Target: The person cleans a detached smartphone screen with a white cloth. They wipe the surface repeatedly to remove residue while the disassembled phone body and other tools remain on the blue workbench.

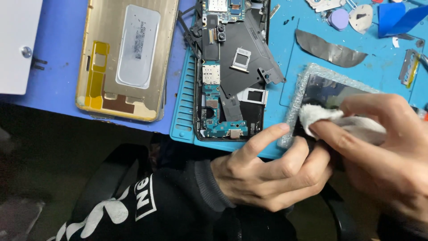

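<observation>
black sleeve (pixel 178 201) below blue mat (pixel 285 76)

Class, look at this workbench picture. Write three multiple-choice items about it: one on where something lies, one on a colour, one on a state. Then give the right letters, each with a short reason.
1. Where does the gold back cover lie?
A. left of the opened phone
B. right of the glass panel
C. under the right hand

2. What colour is the mat?
A. red
B. blue
C. green

3. What is the right hand doing?
A. resting empty
B. gripping a screwdriver
C. pressing a white cloth on the glass panel

Answers: A, the cover lies left of the opened phone; B, the mat is bright blue; C, its fingers pinch the white cloth against the glass panel, whose edge the left hand steadies.
</observation>
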